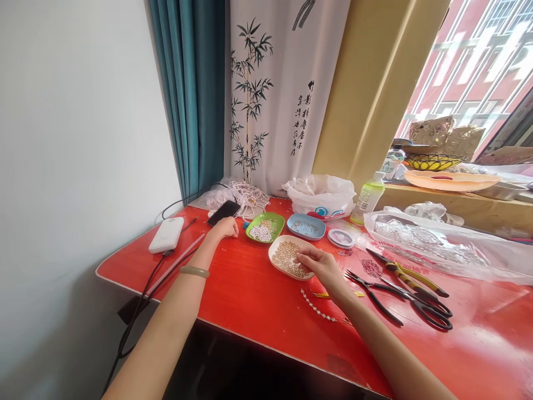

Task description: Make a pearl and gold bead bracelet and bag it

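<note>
My right hand (318, 264) reaches over the right side of a white dish (275, 265) of gold beads (286, 255), its thumb and fingertips pinched at the beads; what is between them is too small to tell. My left hand (228, 228) is closed near the lower end of a black phone (225, 212), left of a green dish (277, 234) with pale beads (263, 230). Nothing can be made out in it. Behind the white dish is a blue dish (318, 233) with small pieces. A beaded strand (317, 310) lies below my right hand.
Pliers (377, 297), scissors (420, 303) and yellow-handled pliers (410, 276) lie at the right. Plastic bags (320, 194) and a bottle (368, 199) stand behind. A white power bank (166, 234) with black cables lies left. The red table's front edge (258, 343) is near.
</note>
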A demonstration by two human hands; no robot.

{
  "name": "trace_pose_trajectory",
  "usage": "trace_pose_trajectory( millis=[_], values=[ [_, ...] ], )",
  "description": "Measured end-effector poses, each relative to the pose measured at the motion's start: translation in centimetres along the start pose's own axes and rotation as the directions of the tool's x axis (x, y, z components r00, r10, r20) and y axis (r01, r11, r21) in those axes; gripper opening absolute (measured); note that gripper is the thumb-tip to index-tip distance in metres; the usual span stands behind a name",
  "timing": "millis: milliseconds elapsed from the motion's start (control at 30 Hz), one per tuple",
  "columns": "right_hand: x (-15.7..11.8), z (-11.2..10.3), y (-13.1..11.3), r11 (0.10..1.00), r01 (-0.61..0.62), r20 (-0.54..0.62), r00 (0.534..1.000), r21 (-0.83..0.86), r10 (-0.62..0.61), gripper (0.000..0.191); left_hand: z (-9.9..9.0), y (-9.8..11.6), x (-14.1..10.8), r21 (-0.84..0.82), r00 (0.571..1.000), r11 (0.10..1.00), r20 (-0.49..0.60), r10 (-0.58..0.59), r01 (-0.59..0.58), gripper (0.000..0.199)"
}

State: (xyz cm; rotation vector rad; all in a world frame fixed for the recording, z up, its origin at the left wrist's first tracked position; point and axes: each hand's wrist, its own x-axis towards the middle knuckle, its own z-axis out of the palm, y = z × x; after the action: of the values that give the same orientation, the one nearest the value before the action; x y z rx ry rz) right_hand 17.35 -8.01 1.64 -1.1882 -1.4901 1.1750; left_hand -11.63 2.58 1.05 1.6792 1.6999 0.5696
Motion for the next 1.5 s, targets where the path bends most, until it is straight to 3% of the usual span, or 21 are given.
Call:
trace_pose_trajectory(
  millis=[100,233,333,433,600,800,1500],
  values=[
    [-0.2,0.1,-0.1,1.0,0.002,-0.003,1.0,-0.003,-0.002,0.025,0.9,2.1,-0.9,-0.216,0.996,0.972,-0.031,0.084,-0.089,0.025],
    [-0.6,0.3,-0.4,1.0,0.009,0.003,1.0,-0.004,-0.009,0.023,4.9,6.1,-2.5,-0.539,0.967,0.811,-0.032,0.252,-0.229,0.022],
    [-0.6,0.3,-0.6,1.0,0.01,0.006,1.0,0.001,-0.01,0.021,8.0,8.1,-3.9,-0.711,0.946,0.676,0.048,0.322,-0.194,0.021],
    [-0.7,0.4,-0.7,1.0,0.013,0.008,1.0,0.01,-0.014,0.021,9.5,8.7,-4.9,-0.814,0.934,0.569,0.102,0.343,-0.12,0.018],
    [-0.8,0.4,-0.8,0.999,0.035,0.015,0.999,0.039,-0.036,0.021,9.8,8.5,-5.1,-0.89,0.921,0.455,0.148,0.361,-0.035,0.021],
    [-0.9,0.4,-1.0,0.997,0.053,0.018,0.998,0.055,-0.054,0.019,10.1,8.6,-5.1,-0.914,0.925,0.405,0.153,0.348,-0.001,0.02],
    [-0.8,0.4,-0.8,0.999,0.042,0.036,0.998,0.034,-0.043,0.016,10.3,8.4,-4.9,-0.917,0.926,0.399,0.156,0.344,0.006,0.021]
  ],
)
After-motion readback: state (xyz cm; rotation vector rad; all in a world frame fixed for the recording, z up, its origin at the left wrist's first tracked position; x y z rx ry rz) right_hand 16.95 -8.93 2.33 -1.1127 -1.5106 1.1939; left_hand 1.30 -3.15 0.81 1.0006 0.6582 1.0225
